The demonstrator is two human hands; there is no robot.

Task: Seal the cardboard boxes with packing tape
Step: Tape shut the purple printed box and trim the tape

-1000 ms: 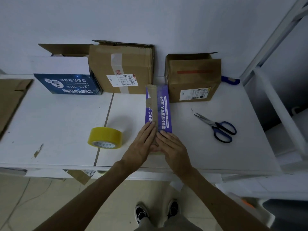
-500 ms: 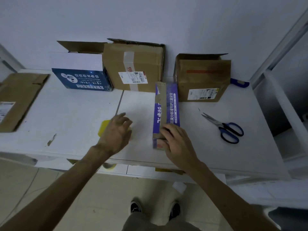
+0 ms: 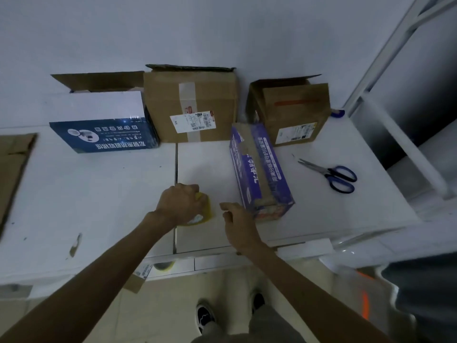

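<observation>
At frame centre the left hand (image 3: 181,203) has its grip clenched round the yellow packing tape roll (image 3: 207,211) on the white bench (image 3: 99,194), likely to lift it. The right hand (image 3: 238,222) hovers just beside it, grip released and empty, probably ready to peel the tape end. The purple carton (image 3: 259,174) lies right of centre, within reach. The scissors (image 3: 331,174) rest further right for cutting.
</observation>
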